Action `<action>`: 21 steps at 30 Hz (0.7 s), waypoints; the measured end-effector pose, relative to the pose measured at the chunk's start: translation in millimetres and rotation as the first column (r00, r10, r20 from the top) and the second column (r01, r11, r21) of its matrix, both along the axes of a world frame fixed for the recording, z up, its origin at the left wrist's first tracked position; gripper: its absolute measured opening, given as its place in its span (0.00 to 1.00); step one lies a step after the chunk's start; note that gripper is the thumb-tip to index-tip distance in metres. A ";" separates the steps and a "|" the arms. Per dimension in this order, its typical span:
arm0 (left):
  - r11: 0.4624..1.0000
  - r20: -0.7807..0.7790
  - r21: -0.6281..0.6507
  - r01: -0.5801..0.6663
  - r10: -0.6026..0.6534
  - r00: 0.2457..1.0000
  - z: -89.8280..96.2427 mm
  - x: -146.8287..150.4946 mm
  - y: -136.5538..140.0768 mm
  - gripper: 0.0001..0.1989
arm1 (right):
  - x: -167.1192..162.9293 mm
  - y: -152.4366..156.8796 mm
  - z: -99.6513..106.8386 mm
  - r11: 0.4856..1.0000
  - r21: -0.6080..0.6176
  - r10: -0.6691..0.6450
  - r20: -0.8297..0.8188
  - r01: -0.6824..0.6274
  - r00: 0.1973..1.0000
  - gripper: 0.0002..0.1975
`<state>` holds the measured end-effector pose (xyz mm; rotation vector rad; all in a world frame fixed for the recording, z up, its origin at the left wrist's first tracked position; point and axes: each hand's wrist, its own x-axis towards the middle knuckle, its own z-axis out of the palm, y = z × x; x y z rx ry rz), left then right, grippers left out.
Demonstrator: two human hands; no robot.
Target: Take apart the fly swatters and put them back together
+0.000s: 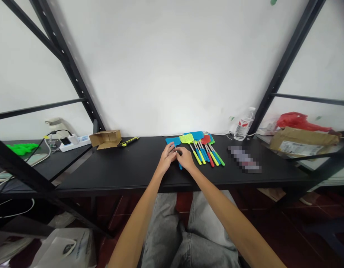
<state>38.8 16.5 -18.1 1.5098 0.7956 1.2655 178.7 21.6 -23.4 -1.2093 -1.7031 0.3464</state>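
Note:
A blue fly swatter [173, 141] points head-away from me on the black table. My left hand [167, 158] and my right hand [185, 158] meet over its shaft, fingers bent and fingertips pinched together around it. The hands hide the shaft and most of the handle; only the blue handle end shows below them. Just right of my right hand lies a fanned group of several fly swatters, among them a yellow-green one [187, 139], a red one [206, 139] and a large blue one [198, 135]. Their coloured handles point towards me.
An open cardboard box [106, 140] and a black-and-yellow utility knife [128, 142] lie left. A water bottle [244, 124] and a blurred-out object [244, 159] are on the right. A power strip [75, 143] sits far left. Black shelf posts [289, 48] flank the table.

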 end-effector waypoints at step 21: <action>0.876 -0.655 0.478 -0.069 0.408 0.637 1.7 7.7 -18.6 0.16 | 75.7 -10.3 23.1 0.889 0.032 -0.433 0.379 0.457 0.817 0.22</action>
